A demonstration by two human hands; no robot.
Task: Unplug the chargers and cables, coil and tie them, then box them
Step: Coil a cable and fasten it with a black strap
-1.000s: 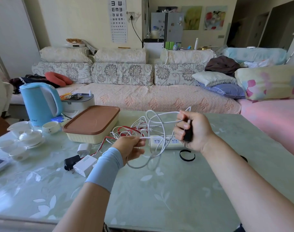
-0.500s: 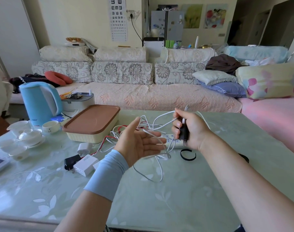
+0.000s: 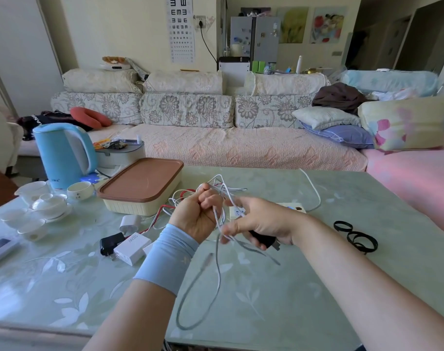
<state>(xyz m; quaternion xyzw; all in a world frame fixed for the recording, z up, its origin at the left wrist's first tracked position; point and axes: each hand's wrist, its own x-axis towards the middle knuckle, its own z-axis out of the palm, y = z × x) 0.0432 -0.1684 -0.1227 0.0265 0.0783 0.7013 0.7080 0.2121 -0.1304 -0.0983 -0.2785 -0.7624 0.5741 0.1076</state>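
**One blue cuff, two bare forearms**

The person's left forearm [image 3: 129,315] wears a pale blue stretch sleeve [image 3: 167,259], a snug tube of soft cloth that starts at the wrist and covers only the lower part of the arm. It puckers into fine rings near the wrist and ends in a plain, even edge. A faint small mark on the cloth is too dim to read. The right forearm [image 3: 355,279] is bare. The left hand [image 3: 198,216] and right hand [image 3: 264,221] are uncovered.
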